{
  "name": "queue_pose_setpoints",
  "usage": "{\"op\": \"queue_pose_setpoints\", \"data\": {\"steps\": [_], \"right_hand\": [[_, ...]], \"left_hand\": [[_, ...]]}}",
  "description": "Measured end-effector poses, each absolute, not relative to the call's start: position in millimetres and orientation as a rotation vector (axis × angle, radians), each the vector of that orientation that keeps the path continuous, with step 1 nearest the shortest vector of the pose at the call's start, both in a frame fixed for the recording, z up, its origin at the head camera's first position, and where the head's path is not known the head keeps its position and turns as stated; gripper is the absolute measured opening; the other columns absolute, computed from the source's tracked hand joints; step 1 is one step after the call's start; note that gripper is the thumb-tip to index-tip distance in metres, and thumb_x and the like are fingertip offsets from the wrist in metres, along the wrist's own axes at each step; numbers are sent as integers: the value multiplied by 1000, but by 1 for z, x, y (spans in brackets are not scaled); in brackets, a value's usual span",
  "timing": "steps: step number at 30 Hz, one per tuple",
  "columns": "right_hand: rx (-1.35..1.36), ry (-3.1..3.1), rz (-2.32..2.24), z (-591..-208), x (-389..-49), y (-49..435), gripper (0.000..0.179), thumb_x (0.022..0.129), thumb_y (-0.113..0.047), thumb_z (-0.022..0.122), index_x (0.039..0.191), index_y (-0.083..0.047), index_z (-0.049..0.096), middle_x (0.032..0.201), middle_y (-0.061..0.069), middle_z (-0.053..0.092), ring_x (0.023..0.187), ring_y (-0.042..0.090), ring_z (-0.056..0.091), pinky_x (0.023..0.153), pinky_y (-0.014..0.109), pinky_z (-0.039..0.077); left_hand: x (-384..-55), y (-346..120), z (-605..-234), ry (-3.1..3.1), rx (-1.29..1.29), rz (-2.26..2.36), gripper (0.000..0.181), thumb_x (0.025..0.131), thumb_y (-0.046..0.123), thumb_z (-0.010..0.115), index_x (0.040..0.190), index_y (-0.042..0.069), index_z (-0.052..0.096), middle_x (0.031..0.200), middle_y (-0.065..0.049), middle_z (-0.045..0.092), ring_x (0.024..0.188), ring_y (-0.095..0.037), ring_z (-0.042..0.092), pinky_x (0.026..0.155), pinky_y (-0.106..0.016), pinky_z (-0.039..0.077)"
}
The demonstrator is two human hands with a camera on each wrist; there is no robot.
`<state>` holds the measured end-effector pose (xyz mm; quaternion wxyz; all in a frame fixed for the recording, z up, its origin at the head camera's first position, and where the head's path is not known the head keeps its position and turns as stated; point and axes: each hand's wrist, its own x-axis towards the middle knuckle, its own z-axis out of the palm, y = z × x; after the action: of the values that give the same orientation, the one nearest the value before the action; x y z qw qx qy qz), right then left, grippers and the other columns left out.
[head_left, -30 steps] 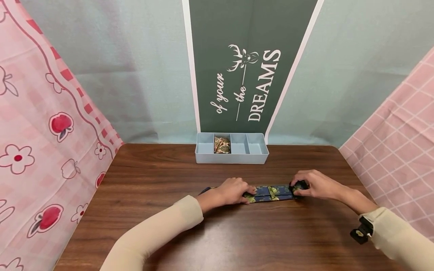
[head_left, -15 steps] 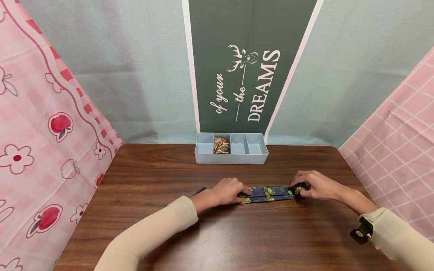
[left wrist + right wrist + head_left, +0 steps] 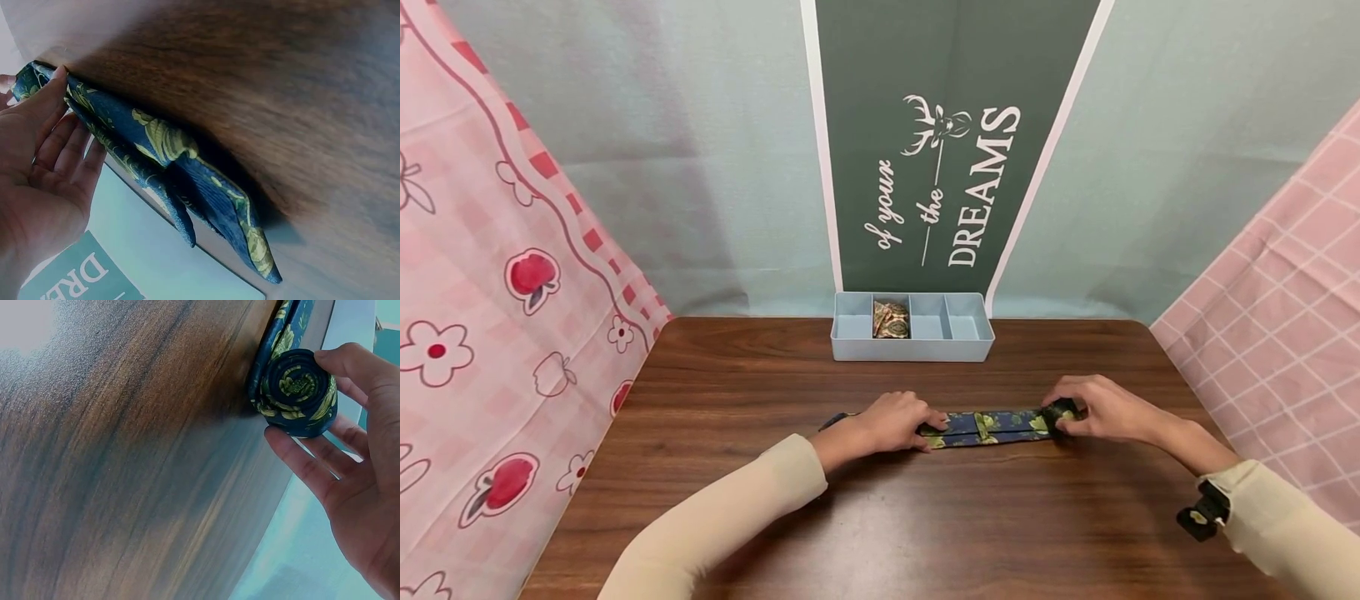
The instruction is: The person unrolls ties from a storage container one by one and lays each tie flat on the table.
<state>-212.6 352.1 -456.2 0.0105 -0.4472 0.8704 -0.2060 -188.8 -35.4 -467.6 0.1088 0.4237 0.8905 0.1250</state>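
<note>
A dark blue necktie (image 3: 1015,423) with yellow-green flowers lies flat across the table, its right end wound into a roll (image 3: 299,394). My right hand (image 3: 1097,407) grips this roll, thumb on one side and fingers on the other; the spiral of layers faces the right wrist camera. Farther left, my left hand (image 3: 891,421) holds the flat stretch between thumb and fingers. Beyond that hand, the tie's loose pointed end (image 3: 234,219) sticks out with its folds partly open. A keeper loop (image 3: 981,425) crosses the tie between the hands.
A pale blue tray (image 3: 910,350) with several compartments stands at the table's back edge. Its second compartment from the left holds a patterned, brownish folded or rolled item (image 3: 891,321). Hanging cloths surround the wooden table (image 3: 880,533) at the back and sides.
My left hand has moved a little to the left, and the keeper loop has shifted left with it. More flat tie shows between the hands; my right hand stays nearly in place at the roll.
</note>
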Motion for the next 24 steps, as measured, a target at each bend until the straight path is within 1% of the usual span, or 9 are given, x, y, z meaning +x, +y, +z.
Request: {"op": "queue_pose_setpoints", "data": {"steps": [5,11,17,20,24], "right_hand": [[-1350,2712,-648,-456,-211,354,37,81,4,82,116,-10,77,110,1,72,84,1,59,58,21,51],[-1333,2697,-659,-455,-212,357,40,79,7,79,115,-11,77,111,1,71,81,2,57,56,19,49],[-1303,2702,-657,-453,-212,358,42,78,7,80,114,-13,78,112,-1,71,90,3,62,58,21,52],[-1299,2711,-649,-453,-212,358,41,78,7,81,114,-14,78,111,-1,71,92,3,62,59,21,53],[-1296,2700,-668,-455,-212,358,40,78,7,79,114,-12,78,111,0,71,85,2,59,57,21,51]], "left_hand": [[-189,-39,-468,2612,1246,383,40,95,33,81,134,23,76,144,7,66,118,-19,72,88,-33,61],[-189,-44,-468,2614,1237,396,40,95,33,82,133,24,76,144,8,65,121,-19,71,90,-33,61],[-189,-46,-466,2623,1229,404,39,94,32,83,132,24,77,143,8,65,123,-19,70,93,-35,60],[-189,-45,-466,2629,1219,392,39,94,32,83,132,24,77,143,8,65,123,-19,70,93,-36,60],[-190,-44,-467,2625,1217,355,40,94,33,83,133,25,77,143,10,65,115,-18,73,88,-33,61]]}}
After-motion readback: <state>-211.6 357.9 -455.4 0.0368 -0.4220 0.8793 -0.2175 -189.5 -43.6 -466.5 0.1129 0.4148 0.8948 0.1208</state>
